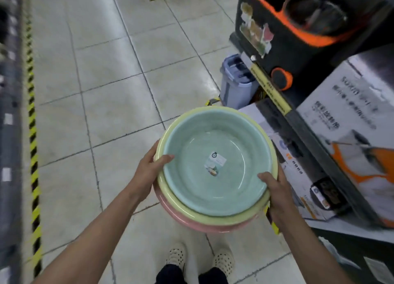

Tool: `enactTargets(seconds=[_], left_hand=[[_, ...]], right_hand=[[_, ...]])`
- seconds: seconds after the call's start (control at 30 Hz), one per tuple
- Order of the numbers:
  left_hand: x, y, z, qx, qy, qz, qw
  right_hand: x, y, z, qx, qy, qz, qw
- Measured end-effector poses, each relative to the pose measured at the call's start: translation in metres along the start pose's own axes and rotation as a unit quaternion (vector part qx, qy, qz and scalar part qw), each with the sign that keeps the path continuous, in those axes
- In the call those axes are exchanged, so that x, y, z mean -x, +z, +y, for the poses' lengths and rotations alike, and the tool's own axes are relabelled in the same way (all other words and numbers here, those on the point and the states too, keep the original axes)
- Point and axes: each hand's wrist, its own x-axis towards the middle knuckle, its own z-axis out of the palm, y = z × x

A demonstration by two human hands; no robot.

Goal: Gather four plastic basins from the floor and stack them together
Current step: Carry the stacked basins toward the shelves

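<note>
Above the tiled floor [102,75], at about waist height, a nested stack of basins is held between both hands. Green basin [215,166] sits on top, inside the yellow basin [170,194], which is nested in the pink basin [187,222] at the bottom. Only three colours can be made out; a fourth basin cannot be confirmed from this view. A small label sticker [214,163] is stuck to the inner floor of the green basin.

Left hand [149,173] is closed on the stack's left rim: thumb hooked over the green rim, fingers wrapped under and hidden. Right hand [275,192] is clamped on the right-near rim the same way, thumb on top over the green rim, fingers underneath. Stack is held roughly level, tilted slightly toward the camera.

Below the stack, two cream perforated clogs [200,257] are seen on the tiles, with dark trouser legs at the frame bottom.

To the right, shelving is stocked with white boxes [341,117] printed with orange mop pictures, just beside the right hand. A yellow price rail [270,89] runs along the shelf edge. Higher up, a black bucket with orange trim [309,23] is displayed. A grey-blue lidded bin [236,83] stands on the floor next to the shelf, beyond the basins.

Along the left side, a yellow-black hazard stripe [32,117] is laid on the floor; what lies left of it is too blurred to identify.
</note>
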Motion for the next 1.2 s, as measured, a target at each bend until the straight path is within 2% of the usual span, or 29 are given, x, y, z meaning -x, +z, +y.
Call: enactTargets(seconds=[0.2, 0.43, 0.67, 0.97, 1.2], left_hand=[[0.091, -0.037, 0.124, 0.022, 0.032, 0.081, 0.996], [0.133, -0.101, 0.175, 0.092, 0.072, 0.161, 0.980], [0.144, -0.223, 0.197, 0.142, 0.087, 0.239, 0.957], [0.172, -0.404, 0.218, 0.220, 0.097, 0.351, 0.905], [0.179, -0.508, 0.210, 0.286, 0.101, 0.455, 0.837]], right_hand=[[0.074, 0.045, -0.126, -0.007, -0.012, -0.052, 0.999], [0.092, 0.132, -0.206, 0.026, -0.051, -0.133, 0.989], [0.095, 0.286, -0.236, 0.089, -0.088, -0.238, 0.963], [0.130, 0.515, -0.251, 0.147, -0.073, -0.353, 0.921], [0.141, 0.676, -0.244, 0.192, -0.056, -0.454, 0.868]])
